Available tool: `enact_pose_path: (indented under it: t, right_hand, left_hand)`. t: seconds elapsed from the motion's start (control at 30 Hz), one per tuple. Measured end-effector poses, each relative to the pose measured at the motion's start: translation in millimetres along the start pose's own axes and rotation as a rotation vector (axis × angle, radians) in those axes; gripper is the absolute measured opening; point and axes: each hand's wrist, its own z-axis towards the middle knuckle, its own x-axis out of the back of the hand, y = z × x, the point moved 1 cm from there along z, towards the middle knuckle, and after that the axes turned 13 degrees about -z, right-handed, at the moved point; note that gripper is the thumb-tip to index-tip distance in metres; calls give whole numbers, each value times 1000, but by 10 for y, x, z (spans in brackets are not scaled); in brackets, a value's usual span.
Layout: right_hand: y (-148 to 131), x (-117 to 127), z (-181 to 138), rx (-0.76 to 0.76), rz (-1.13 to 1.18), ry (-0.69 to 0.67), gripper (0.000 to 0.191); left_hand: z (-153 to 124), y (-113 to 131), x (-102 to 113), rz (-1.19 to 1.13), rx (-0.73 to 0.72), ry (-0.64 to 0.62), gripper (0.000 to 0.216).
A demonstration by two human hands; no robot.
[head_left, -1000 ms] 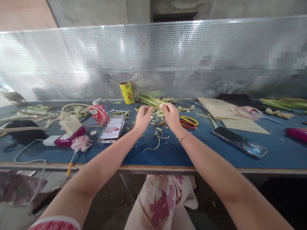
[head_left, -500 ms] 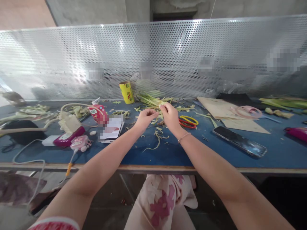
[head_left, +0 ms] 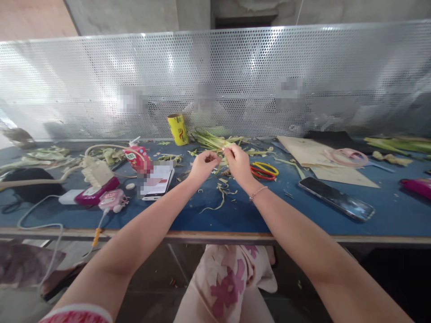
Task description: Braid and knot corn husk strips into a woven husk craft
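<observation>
My left hand (head_left: 202, 166) is raised over the middle of the table, its fingers curled in a pinch. Just right of it, with a narrow gap between them, my right hand (head_left: 238, 162) pinches thumb to fingers. Anything between the fingertips is too small to make out. Behind the hands lies a bunch of green plant stalks (head_left: 210, 140). Scissors with red and yellow handles (head_left: 266, 171) rest beside my right hand. Pale plant scraps (head_left: 220, 197) are scattered on the table below the hands.
On the blue table (head_left: 215, 220), a phone (head_left: 336, 198) lies right, near cardboard sheets (head_left: 306, 154). Left are a screen-up device (head_left: 160, 179), a pink pouch (head_left: 136, 157) and a purple power bank-like block (head_left: 96, 192) with cables. A yellow roll (head_left: 178, 130) stands before the perforated metal panel (head_left: 229, 76).
Both hands keep nearly the same place and pinched shape. My left hand has shifted very slightly left, widening the gap between the fingertips a little.
</observation>
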Motion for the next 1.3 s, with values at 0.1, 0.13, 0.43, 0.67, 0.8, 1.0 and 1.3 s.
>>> enact_pose_path:
  t: [0.1, 0.13, 0.43, 0.67, 0.8, 1.0, 1.3]
  right_hand:
    - [10, -7, 4, 1, 0, 9, 30]
    - [12, -9, 5, 2, -1, 13, 30]
    - [17, -14, 1, 17, 0, 12, 31]
    - [17, -25, -13, 67, -18, 7, 30]
    - [15, -18, -17, 112, -47, 2, 28]
    - [1, -16, -33, 201, -188, -70, 26]
    - [-78, 5, -68, 473, -566, -178, 29]
  left_hand:
    - [14, -35, 1, -76, 24, 10, 14]
    - [19, -44, 3, -83, 32, 11, 14]
    - [11, 19, 20, 432, -70, -11, 8]
    - [-10, 64, 17, 627, -199, -30, 16]
    - [-28, 93, 19, 618, -93, -51, 15]
    - [-2, 112, 41, 568, 76, -71, 14]
    - [50, 38, 76, 569, 186, -141, 27]
